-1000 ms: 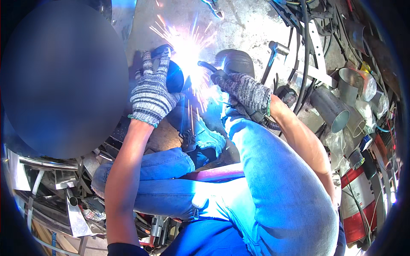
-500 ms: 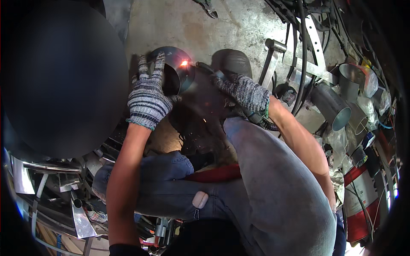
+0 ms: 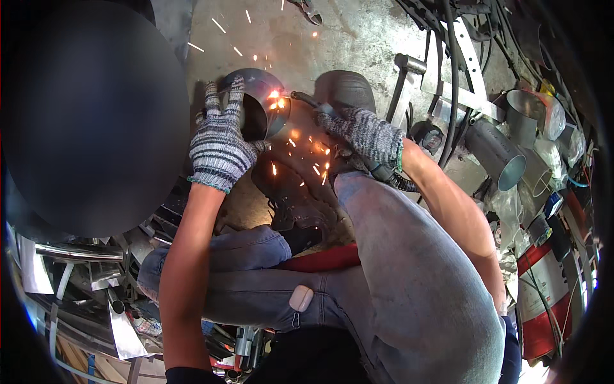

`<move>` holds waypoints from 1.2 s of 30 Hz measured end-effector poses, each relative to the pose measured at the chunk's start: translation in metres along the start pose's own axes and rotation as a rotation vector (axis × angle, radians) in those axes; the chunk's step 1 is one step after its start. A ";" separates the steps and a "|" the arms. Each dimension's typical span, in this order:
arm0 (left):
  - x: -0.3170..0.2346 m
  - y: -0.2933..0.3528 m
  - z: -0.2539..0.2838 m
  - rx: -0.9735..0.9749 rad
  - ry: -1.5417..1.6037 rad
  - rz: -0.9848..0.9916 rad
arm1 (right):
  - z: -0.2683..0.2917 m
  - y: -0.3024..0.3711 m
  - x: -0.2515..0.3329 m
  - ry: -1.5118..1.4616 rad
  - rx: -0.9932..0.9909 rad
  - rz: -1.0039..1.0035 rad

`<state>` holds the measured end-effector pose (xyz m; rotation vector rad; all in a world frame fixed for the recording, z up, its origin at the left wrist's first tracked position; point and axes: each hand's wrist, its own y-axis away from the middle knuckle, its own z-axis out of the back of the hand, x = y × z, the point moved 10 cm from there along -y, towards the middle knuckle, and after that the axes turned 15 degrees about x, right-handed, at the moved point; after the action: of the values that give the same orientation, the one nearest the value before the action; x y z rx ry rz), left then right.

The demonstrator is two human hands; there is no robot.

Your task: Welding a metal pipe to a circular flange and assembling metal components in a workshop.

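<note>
My left hand [image 3: 224, 150], in a striped knit glove, grips a short dark metal pipe section [image 3: 261, 82] standing on the floor. Its fingers spread over the left of the rim and the thumb reaches to the near side. Closed round a welding torch [image 3: 306, 98] is my right hand [image 3: 369, 136], gloved alike. The torch's dark neck points left at the pipe's right side, its tip close to the metal. Bright orange-white light glows there, and sparks fly up and down from it. A hose runs from the torch beneath my right wrist.
A large dark rounded shape [image 3: 96, 121] blocks the left side. Two dark shoes [image 3: 345, 89] [image 3: 300, 192] stand close to the work. Grey pipes [image 3: 495, 153], cables [image 3: 453, 77] and a metal frame [image 3: 467, 96] lie at right. Pliers [image 3: 310, 9] lie at the far edge.
Many more sparks now scatter above and below the glowing spot, which has spread a little down the pipe's side. Both hands stay nearly in place.
</note>
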<state>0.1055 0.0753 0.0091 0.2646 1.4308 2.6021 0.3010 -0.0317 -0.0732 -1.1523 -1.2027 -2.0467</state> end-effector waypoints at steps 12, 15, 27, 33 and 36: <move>0.015 0.004 -0.002 -0.055 -0.073 -0.004 | 0.011 -0.007 0.019 -0.400 0.138 -0.183; 0.007 -0.002 -0.008 -0.093 -0.002 -0.081 | -0.003 0.010 -0.012 -0.645 0.266 -0.527; 0.009 0.004 -0.003 0.004 -0.015 0.008 | -0.011 -0.001 0.001 -0.701 0.264 -0.472; -0.002 -0.001 -0.004 -0.055 0.013 -0.014 | 0.005 0.031 0.006 -1.026 0.049 -0.462; 0.008 -0.007 0.007 -0.145 0.267 0.032 | 0.006 0.034 -0.004 -0.778 0.035 -0.277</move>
<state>0.0994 0.0860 0.0076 -0.0827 1.3107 2.8359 0.3304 -0.0431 -0.0598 -1.9496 -1.8233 -1.7779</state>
